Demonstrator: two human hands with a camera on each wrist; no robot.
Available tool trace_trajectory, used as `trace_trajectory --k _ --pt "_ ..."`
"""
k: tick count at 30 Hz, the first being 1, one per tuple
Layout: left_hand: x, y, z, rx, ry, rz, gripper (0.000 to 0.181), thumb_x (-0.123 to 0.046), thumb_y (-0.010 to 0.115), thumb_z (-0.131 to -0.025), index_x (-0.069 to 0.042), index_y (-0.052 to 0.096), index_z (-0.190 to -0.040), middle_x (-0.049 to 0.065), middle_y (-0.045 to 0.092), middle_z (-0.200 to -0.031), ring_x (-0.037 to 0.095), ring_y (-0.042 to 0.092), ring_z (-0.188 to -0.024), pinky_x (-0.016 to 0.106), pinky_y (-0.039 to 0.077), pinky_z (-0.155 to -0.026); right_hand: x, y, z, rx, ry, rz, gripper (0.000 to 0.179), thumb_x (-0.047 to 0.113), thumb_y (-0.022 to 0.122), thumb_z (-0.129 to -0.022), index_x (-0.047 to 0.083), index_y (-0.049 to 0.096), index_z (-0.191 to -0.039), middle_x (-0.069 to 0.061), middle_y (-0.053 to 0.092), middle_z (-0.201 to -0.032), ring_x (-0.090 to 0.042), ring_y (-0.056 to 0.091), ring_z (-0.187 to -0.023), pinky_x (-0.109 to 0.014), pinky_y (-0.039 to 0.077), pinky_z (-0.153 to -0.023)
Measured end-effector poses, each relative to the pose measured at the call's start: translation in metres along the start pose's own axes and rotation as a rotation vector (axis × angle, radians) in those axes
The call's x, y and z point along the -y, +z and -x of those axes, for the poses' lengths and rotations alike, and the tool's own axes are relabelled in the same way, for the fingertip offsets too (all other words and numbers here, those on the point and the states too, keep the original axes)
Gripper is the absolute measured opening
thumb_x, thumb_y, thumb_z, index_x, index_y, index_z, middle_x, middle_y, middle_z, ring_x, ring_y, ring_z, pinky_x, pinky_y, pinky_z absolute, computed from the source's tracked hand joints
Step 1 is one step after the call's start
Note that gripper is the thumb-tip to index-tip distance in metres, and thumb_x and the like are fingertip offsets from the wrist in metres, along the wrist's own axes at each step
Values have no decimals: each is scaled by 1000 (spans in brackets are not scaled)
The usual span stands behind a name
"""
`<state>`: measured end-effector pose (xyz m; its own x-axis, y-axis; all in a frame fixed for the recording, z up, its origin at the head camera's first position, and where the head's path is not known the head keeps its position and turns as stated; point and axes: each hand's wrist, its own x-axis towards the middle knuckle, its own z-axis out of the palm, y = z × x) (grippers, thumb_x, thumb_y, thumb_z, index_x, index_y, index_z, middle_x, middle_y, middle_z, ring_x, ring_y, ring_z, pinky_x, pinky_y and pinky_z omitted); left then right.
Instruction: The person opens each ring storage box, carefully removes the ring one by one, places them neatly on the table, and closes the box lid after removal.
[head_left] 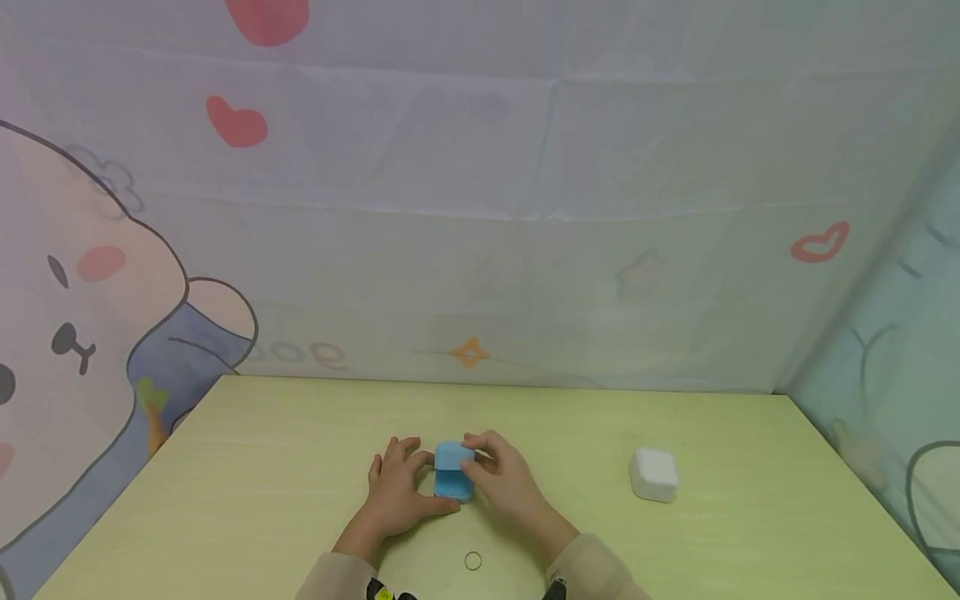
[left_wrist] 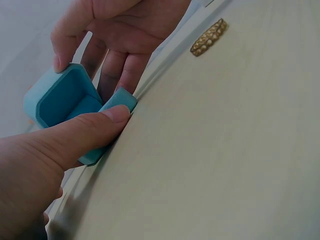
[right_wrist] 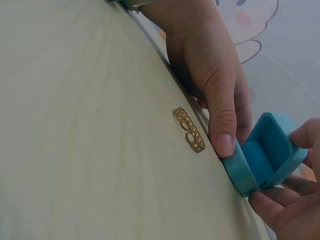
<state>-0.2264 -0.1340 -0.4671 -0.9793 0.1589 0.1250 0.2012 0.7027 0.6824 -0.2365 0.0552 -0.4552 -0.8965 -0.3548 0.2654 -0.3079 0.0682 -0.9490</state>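
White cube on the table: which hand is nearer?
Right. In the head view, the right hand, at the open blue box, is left of the white cube; the left hand is farther left, on the box's opposite side.

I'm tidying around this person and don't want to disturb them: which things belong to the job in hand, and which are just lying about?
In the job:
Blue box, open, held by the left hand and right hand
Gold-coloured ring, untouched but close by, so probably part of it

Apparently just lying about:
White cube-shaped object, off to the right, untouched
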Motion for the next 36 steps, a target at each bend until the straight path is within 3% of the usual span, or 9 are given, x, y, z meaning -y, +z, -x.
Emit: trace_trajectory --k 19,36 --pt "-2 1 2 4 2 -4 60 -46 83 -65 -11 63 -110 23 33 -145 53 8 -140 67 0 -109 -2 1 0 2 44 -8 18 7 57 -93 -3 53 -108 -31 42 -139 -47 48 -124 -43 47 -98" --pt "-1 1 1 -6 12 -16 57 -45 83 -66 -12 63 -108 24 34 -144 53 11 -140 66 1 -109 -1 1 0 0 31 3 17 7 58 -92 -1 54 -107 -31 44 -138 -47 48 -123 -42 48 -97"
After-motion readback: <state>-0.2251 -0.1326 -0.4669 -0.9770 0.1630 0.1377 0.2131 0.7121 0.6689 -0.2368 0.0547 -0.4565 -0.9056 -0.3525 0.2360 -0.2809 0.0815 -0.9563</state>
